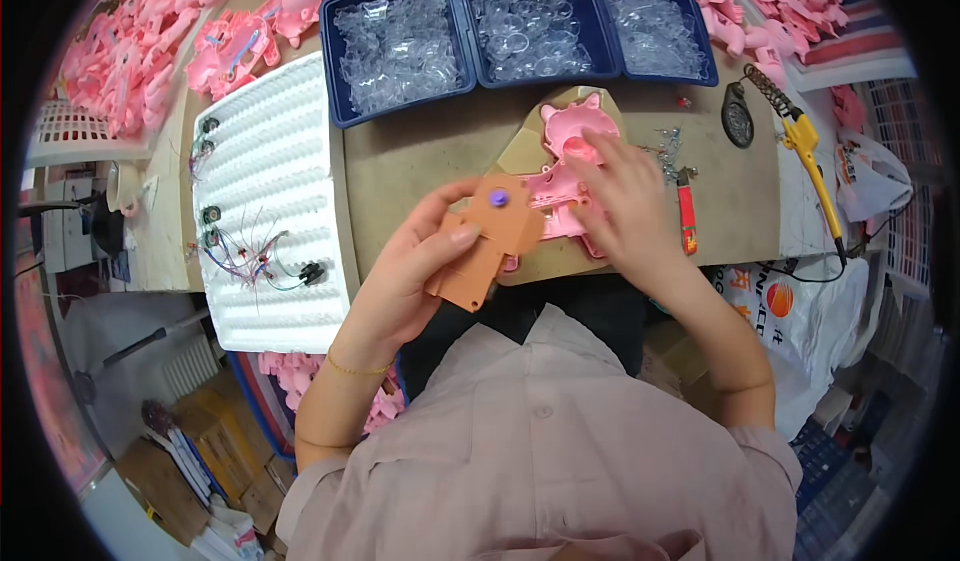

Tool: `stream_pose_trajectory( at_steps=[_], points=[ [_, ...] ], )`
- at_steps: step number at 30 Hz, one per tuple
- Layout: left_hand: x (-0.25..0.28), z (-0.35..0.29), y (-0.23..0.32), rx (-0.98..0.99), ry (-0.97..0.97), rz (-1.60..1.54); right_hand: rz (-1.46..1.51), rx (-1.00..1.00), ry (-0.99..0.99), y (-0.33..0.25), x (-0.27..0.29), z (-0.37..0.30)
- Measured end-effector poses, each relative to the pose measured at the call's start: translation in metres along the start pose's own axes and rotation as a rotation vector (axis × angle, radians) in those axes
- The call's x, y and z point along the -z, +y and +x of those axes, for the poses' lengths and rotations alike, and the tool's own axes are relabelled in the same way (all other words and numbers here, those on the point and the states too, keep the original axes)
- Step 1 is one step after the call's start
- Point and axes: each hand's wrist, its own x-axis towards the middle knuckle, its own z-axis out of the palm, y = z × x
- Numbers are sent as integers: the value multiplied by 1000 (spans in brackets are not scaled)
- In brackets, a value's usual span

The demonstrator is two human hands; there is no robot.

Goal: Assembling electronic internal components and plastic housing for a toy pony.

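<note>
My left hand (412, 261) is closed around a flat orange plastic piece (470, 266) with a purple round knob on its upper part. Its thumb presses on the face of the piece. Right beside it, an open pink animal-shaped toy shell (580, 121) lies on a tan board (525, 146) in the middle of the table. My right hand (630, 206) rests over the shell with fingers apart, the fingertips at its middle. Part of the shell's inside is hidden under this hand and behind the orange piece.
Three blue bins (470, 71) of clear plastic parts stand at the back. At left lies a white ridged tray (270, 311) with wired parts. A yellow-handled soldering iron (805, 146), a red tool (687, 211) and small screws (668, 146) are at right. Pink shells (130, 61) pile up behind.
</note>
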Motion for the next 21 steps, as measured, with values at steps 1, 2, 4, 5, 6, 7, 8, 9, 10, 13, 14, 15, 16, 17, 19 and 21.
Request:
stream_pose_trajectory(
  at_steps=[1,2,4,5,6,7,8,9,10,13,14,15,16,17,19,21],
  points=[
    [-2,5,-1,5,12,-7,10,4,-10,-2,10,6],
    [-6,10,-2,53,-83,-143,606,-121,-64,-6,24,15],
    [-5,20,-5,104,-183,-281,1302,-108,-123,-8,39,26],
    [1,25,-10,194,-335,-478,1305,-110,-128,-8,45,32],
    [3,28,-14,283,-491,-676,1347,-150,-240,-8,51,37],
    [-6,29,-8,287,-493,-679,1386,-194,-350,-7,52,41],
    [-20,26,1,157,-202,-441,1547,-287,-228,-12,48,42],
    [-28,24,7,25,90,-200,1548,-290,-235,-13,49,41],
    [-23,23,10,-120,95,-82,1427,-436,-211,-14,51,41],
    [-17,8,9,-83,88,325,1338,-652,-205,-21,48,33],
    [-16,8,9,-46,130,276,1265,-658,-220,-22,47,30],
    [-15,8,11,-43,138,274,1195,-659,-238,-22,45,28],
    [-12,10,15,-4,127,255,1200,-657,-245,-20,45,28],
    [-11,12,20,35,115,235,953,-324,-76,-16,47,28],
    [-12,18,31,73,129,238,694,-6,90,-10,52,31],
    [-9,25,43,288,57,306,632,277,-35,-4,56,36]
  ],
)
